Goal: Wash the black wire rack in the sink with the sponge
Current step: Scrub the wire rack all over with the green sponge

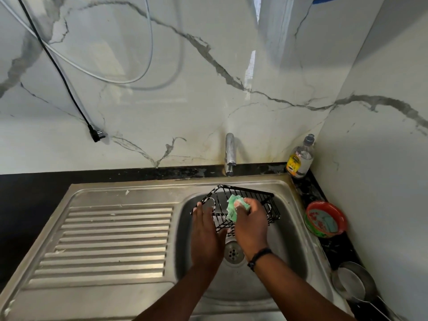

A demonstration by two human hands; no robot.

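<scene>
The black wire rack (250, 193) is held tilted over the steel sink basin (284, 246), with traces of foam on its wires. My left hand (206, 232) grips the rack's left end, fingers over the wire edge. My right hand (251, 224) holds a green sponge (232, 208) and presses it against the inside of the rack. The rack's near lower part is hidden behind both hands. The drain (234, 252) lies below, between my wrists.
A chrome tap (230, 154) stands behind the basin, no water visible. The ribbed drainboard (111, 242) lies left. A dish-soap bottle (300, 158), a red-rimmed bowl (325, 220) and a steel pan (354, 283) sit along the right counter. A black plug (97, 135) hangs on the wall.
</scene>
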